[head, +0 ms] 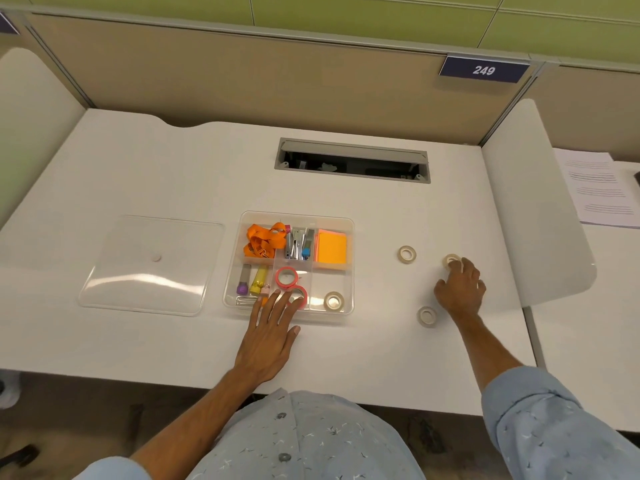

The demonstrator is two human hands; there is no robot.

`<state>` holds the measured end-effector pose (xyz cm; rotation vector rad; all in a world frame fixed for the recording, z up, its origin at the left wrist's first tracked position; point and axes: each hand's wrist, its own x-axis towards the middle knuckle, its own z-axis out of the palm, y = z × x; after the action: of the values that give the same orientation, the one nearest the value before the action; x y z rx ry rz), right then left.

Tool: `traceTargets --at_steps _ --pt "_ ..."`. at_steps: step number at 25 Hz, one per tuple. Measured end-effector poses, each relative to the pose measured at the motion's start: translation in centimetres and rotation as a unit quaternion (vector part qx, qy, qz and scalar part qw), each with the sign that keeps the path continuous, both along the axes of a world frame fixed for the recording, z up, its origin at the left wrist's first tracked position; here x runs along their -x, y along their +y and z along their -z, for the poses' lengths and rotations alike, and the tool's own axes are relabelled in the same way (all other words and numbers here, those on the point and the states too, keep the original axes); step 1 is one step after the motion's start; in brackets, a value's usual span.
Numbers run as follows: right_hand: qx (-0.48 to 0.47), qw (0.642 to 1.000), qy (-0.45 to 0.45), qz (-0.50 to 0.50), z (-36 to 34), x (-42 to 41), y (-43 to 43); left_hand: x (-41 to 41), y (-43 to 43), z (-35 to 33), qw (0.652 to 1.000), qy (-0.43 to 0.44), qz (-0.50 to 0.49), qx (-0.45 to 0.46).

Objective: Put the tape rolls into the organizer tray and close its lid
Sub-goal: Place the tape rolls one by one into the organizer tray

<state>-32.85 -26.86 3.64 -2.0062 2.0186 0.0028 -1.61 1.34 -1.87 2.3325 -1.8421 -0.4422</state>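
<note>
The clear organizer tray (349,265) stands mid-desk with its lid (152,265) lying flat to its left. Inside the tray are two red tape rolls (286,277), (302,293) and one beige roll (333,301). My left hand (272,329) lies flat, fingers spread, over the tray's front edge and touches the nearer red roll. To the right of the tray, three beige rolls sit on the desk: one (407,253) at the back, one (427,316) near my right wrist, and one (451,260) under the fingertips of my right hand (459,287), which curls onto it.
The tray also holds an orange lanyard (265,239), staplers (298,244), orange sticky notes (331,248) and markers (252,280). A cable slot (353,161) opens at the desk's back. A white divider (533,209) stands at the right, with papers (599,188) beyond it.
</note>
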Motion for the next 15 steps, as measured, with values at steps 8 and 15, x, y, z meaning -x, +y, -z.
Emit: traceTargets --at_steps 8,15 --pt "0.019 0.999 -0.023 0.029 1.0 -1.8 3.4 -0.2 0.1 -0.1 1.000 0.001 0.008 0.000" --pt "0.094 0.988 -0.109 0.047 0.5 -4.6 6.4 -0.2 0.1 -0.4 1.000 0.008 0.014 0.001"
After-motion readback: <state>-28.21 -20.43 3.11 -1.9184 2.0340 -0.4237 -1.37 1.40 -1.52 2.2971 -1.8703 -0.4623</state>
